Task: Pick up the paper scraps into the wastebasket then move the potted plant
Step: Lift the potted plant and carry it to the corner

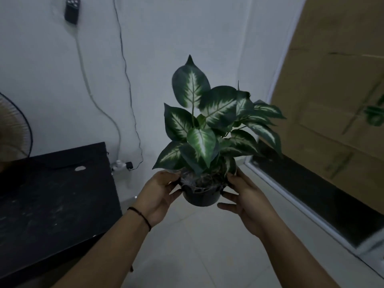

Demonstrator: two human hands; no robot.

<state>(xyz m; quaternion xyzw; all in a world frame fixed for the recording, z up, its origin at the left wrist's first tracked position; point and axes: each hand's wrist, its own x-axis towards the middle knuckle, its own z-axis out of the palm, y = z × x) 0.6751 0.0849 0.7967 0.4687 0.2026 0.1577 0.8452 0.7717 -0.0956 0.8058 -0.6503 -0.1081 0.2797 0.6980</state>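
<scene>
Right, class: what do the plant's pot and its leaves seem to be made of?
Pot: probably thin dark plastic, matt, with a smooth rounded wall. Leaves: possibly fabric or plastic, since the white markings look very uniform and the surfaces flat; real leaves cannot be ruled out.

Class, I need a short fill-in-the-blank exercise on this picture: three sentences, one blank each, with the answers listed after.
1. The plant is held by ____ hands.
2. A dark cord bracelet sits on the ____ wrist.
3. The leaves are green with ____ centres.

Answers: two; left; white

The left hand and right hand grip the pot from either side.
</scene>
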